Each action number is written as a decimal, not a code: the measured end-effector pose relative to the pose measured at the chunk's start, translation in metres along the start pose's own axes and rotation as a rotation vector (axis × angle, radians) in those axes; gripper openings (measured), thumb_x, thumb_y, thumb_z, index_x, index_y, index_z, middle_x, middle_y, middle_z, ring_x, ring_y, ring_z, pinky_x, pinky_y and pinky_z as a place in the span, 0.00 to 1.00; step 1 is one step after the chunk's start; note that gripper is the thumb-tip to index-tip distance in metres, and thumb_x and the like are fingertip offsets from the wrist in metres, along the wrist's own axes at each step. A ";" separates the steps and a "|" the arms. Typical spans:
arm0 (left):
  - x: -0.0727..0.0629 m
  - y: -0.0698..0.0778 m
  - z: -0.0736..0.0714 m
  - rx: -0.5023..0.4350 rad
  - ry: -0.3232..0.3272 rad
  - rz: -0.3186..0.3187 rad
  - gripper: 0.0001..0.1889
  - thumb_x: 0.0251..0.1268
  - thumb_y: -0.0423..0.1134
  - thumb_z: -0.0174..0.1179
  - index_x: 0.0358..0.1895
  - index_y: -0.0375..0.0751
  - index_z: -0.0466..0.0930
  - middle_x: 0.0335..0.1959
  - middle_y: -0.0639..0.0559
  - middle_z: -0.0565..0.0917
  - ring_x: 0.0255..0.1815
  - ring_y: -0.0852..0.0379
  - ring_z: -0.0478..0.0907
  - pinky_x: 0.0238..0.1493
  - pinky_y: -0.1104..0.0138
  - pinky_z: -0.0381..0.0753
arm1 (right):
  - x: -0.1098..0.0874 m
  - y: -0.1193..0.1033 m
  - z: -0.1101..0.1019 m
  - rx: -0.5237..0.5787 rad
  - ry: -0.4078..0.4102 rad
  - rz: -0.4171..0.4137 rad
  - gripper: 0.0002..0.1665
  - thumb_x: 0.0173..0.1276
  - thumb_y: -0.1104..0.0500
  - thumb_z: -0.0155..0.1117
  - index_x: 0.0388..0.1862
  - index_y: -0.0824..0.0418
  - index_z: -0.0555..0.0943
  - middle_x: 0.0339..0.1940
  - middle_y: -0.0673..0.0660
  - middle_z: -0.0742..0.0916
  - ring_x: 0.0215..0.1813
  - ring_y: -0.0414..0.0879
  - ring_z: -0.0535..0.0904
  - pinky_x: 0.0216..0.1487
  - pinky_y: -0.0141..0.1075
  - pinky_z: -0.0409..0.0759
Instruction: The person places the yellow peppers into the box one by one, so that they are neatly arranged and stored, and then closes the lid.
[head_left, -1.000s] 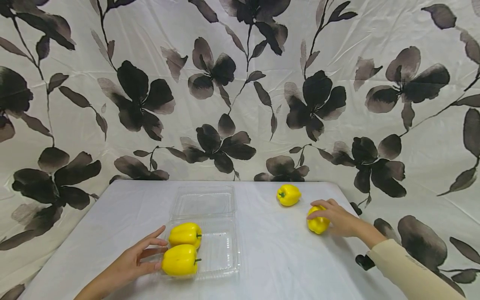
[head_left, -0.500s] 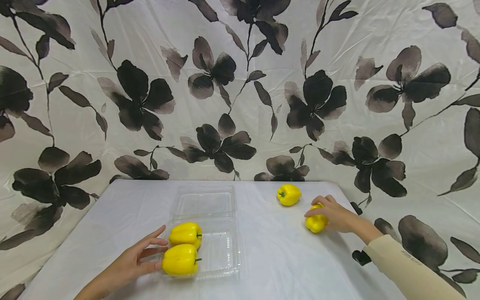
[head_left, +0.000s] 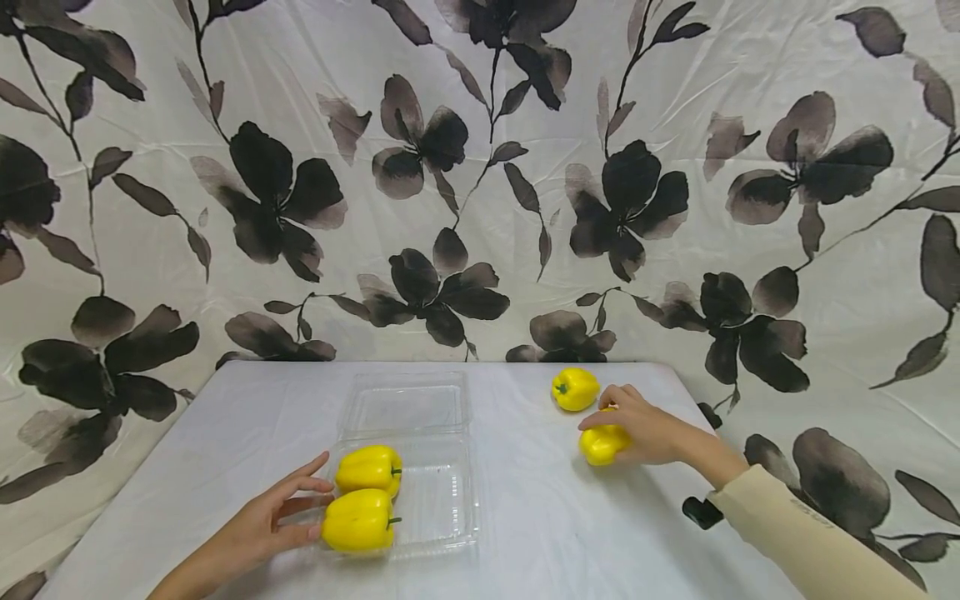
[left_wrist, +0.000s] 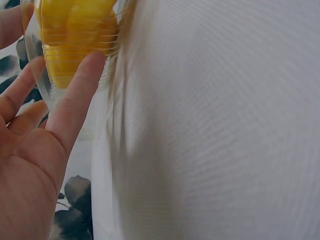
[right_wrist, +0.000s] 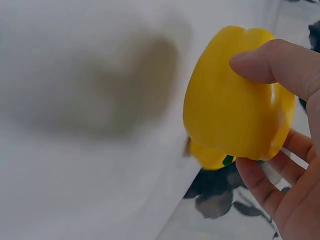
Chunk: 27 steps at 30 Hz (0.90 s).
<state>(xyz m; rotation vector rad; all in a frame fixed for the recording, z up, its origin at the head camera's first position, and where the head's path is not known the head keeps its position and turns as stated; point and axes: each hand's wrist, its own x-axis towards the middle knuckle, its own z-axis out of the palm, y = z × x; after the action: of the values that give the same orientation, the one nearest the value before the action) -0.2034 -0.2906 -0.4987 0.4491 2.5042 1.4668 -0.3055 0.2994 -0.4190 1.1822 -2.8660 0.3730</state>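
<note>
My right hand [head_left: 637, 429] grips a yellow bell pepper [head_left: 604, 443], thumb on one side and fingers on the other. In the right wrist view this bell pepper [right_wrist: 235, 100] is held above the white cloth and casts a shadow on it. My left hand [head_left: 262, 517] is at the left side of a clear plastic clamshell container [head_left: 438, 500], its fingers spread and fairly straight. The left wrist view shows the thumb [left_wrist: 80, 102] against the ribbed container wall. Two yellow bell peppers, the farther one [head_left: 369, 469] and the nearer one [head_left: 358, 521], lie side by side in the container's left half.
Another yellow bell pepper [head_left: 575, 389] lies near the table's back edge, just beyond my right hand. The container's lid [head_left: 408, 406] lies folded back flat behind its base. A white cloth covers the table [head_left: 525, 517]; a floral curtain [head_left: 480, 183] hangs behind.
My right hand has carried its bell pepper leftward, toward the container, and away from the table's right edge. The left hand and the two bell peppers in the container stay in place.
</note>
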 end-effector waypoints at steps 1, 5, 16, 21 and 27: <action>0.000 0.000 0.000 0.002 0.000 0.000 0.25 0.72 0.43 0.71 0.66 0.42 0.75 0.88 0.33 0.46 0.71 0.28 0.74 0.62 0.53 0.87 | 0.002 -0.004 0.000 0.004 0.008 -0.013 0.35 0.56 0.68 0.80 0.61 0.44 0.87 0.57 0.55 0.77 0.59 0.57 0.68 0.57 0.52 0.80; 0.000 0.000 0.000 -0.004 -0.002 -0.013 0.26 0.72 0.44 0.71 0.67 0.43 0.75 0.88 0.35 0.46 0.72 0.29 0.74 0.62 0.53 0.86 | 0.011 -0.021 0.000 0.002 0.039 -0.061 0.34 0.55 0.67 0.79 0.61 0.47 0.86 0.58 0.54 0.79 0.60 0.57 0.70 0.57 0.52 0.81; 0.001 0.002 -0.001 -0.020 -0.008 -0.014 0.26 0.71 0.43 0.71 0.67 0.42 0.75 0.88 0.34 0.45 0.71 0.30 0.75 0.62 0.52 0.87 | 0.036 -0.056 -0.004 0.010 0.036 -0.136 0.35 0.57 0.64 0.80 0.65 0.45 0.85 0.61 0.51 0.81 0.65 0.56 0.71 0.60 0.54 0.82; 0.000 0.002 -0.001 -0.026 -0.015 0.006 0.26 0.72 0.42 0.71 0.67 0.41 0.74 0.88 0.33 0.45 0.71 0.28 0.75 0.61 0.52 0.87 | 0.046 -0.066 -0.001 -0.006 0.053 -0.166 0.35 0.57 0.62 0.80 0.65 0.44 0.84 0.59 0.50 0.81 0.64 0.56 0.71 0.61 0.53 0.78; 0.000 0.001 0.000 -0.014 -0.008 0.005 0.25 0.71 0.43 0.71 0.67 0.41 0.75 0.87 0.31 0.45 0.71 0.28 0.75 0.61 0.52 0.87 | 0.060 -0.086 0.000 -0.028 0.067 -0.182 0.34 0.58 0.59 0.80 0.65 0.44 0.84 0.57 0.50 0.82 0.60 0.52 0.71 0.60 0.49 0.73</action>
<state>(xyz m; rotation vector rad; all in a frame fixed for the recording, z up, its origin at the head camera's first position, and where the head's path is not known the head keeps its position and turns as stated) -0.2037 -0.2903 -0.4977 0.4589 2.4873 1.4801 -0.2885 0.1992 -0.3944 1.3831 -2.6706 0.3580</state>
